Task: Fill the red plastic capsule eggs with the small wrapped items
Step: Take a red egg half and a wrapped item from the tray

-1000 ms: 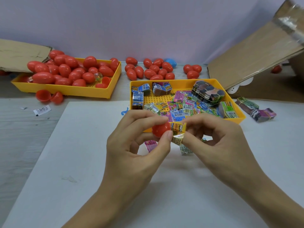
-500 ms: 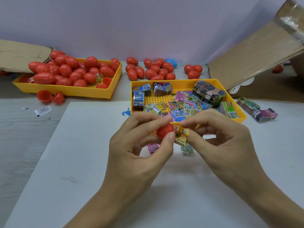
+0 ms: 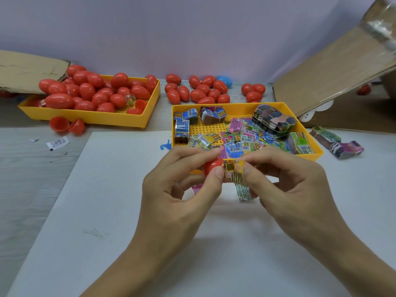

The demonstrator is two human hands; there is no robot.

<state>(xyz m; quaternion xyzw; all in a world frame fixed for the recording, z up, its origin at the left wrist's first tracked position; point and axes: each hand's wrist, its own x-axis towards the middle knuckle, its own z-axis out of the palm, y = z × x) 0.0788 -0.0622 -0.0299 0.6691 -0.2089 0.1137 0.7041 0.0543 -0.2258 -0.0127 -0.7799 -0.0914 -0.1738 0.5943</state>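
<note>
Head view looks down on two bare hands meeting over a white sheet (image 3: 111, 211) on the table, just near of a yellow plastic tray of small printed packets (image 3: 317, 154). The left hand (image 3: 171, 202) pinches a red plastic capsule egg half (image 3: 212, 166) between thumb and curled fingers, apparently with its open side turned right toward the other hand so it can receive a filling. The right hand (image 3: 285, 185) pinches a small yellow wrapped packet (image 3: 234, 171) by its right edge, thumb below and forefinger above, and holds it touching the egg half's rim; whether any of it is inside yet cannot be told. Another packet, pale with dark print (image 3: 243, 192), hangs below the right fingers, seemingly kept in reserve. A pink packet (image 3: 197, 187) lies on the sheet under the left hand.

Far left, a second yellow plastic tray (image 3: 150, 116) is heaped with closed red eggs (image 3: 85, 91), probably the finished pile, with two open red halves (image 3: 66, 125) just near of it. More closed red eggs and one blue one (image 3: 225, 81) lie loose along the far wall. Cardboard flaps (image 3: 334, 69) lean at far right.
</note>
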